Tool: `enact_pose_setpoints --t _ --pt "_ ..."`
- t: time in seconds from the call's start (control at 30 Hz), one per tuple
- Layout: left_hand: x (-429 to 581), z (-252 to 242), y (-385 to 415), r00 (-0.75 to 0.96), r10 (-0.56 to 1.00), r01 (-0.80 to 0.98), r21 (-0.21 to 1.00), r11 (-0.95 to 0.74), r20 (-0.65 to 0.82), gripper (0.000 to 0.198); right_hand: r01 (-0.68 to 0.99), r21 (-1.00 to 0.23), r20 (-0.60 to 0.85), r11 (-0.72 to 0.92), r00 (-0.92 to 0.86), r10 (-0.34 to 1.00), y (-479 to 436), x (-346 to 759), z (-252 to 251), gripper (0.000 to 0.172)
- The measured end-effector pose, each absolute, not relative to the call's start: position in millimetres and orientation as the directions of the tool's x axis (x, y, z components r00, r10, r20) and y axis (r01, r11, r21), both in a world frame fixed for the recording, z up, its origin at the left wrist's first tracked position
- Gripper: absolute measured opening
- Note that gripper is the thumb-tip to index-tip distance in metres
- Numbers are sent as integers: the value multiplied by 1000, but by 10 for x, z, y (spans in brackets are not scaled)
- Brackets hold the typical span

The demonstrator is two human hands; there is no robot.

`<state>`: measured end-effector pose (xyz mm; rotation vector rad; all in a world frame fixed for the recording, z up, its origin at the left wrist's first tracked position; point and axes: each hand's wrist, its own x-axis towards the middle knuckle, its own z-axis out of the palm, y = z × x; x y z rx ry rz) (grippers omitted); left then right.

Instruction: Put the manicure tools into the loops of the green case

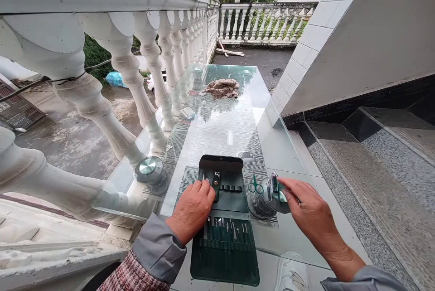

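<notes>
A dark green manicure case [224,264] lies unfolded on the glass table, with several slim metal tools [227,226] held in a row in its lower part. In the upper flap, a nail clipper [216,181] is strapped beside several empty loops. My left hand [193,209] is closed at the flap's left side, and a small metal tip shows above its fingers; the rest of that piece is hidden. To the right, my right hand [311,211] pinches another nail clipper [274,183] at the table's edge. Green-handled small scissors [255,186] lie between the case and that clipper.
The glass table [217,132] stretches away ahead, bearing a crumpled brown cloth [222,88] and a small card [187,113]. A round metal-capped table leg [148,167] stands at left. White balusters [122,64] line the left; stone steps [370,182] rise on the right.
</notes>
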<state>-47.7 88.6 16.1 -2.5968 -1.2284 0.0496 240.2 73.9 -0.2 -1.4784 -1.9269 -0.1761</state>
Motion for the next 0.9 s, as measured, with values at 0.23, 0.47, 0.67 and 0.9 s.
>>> enact_pose_setpoints --t 0.23,0.47,0.67,0.9 --pt "-471 172 879 637 767 759 -242 -605 76 17 921 -200 509 335 -194 838 678 2271 -41 19" --pt "-467 181 878 635 771 757 -248 -605 58 21 930 -291 422 223 -84 903 692 2207 -128 21" --pt "-465 187 883 635 771 757 -242 -607 51 16 957 -244 422 158 -42 906 719 2212 -148 23" --pt "-466 197 881 609 793 780 -190 -596 15 14 951 -173 541 255 -125 832 715 2135 -43 19"
